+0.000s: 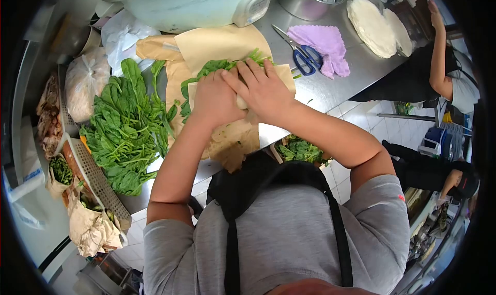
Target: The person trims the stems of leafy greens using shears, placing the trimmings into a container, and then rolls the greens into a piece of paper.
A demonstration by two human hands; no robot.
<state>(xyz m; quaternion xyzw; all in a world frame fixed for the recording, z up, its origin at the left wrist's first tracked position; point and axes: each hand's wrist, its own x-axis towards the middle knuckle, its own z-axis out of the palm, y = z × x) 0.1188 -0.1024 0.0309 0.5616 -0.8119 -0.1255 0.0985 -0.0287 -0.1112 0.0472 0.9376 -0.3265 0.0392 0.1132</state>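
Brown paper point(227, 42) lies spread on the metal counter, with a partly wrapped bundle of spinach point(211, 68) on it. Both hands press on this bundle side by side. My left hand point(219, 99) is closed over the folded paper, its fingertips partly hidden beneath my right hand. The fingers of my right hand point(263, 88) bend over the bundle's far side and overlap the left. Leaves and stems stick out past the fingers. A large pile of loose spinach point(129, 124) sits to the left of the paper.
Blue-handled scissors point(305, 57) and a purple cloth point(325, 47) lie to the right. A pale green tub point(196, 11) stands behind. At left are a tied plastic bag point(87, 86) and a perforated crate point(98, 179). Two people are at the right.
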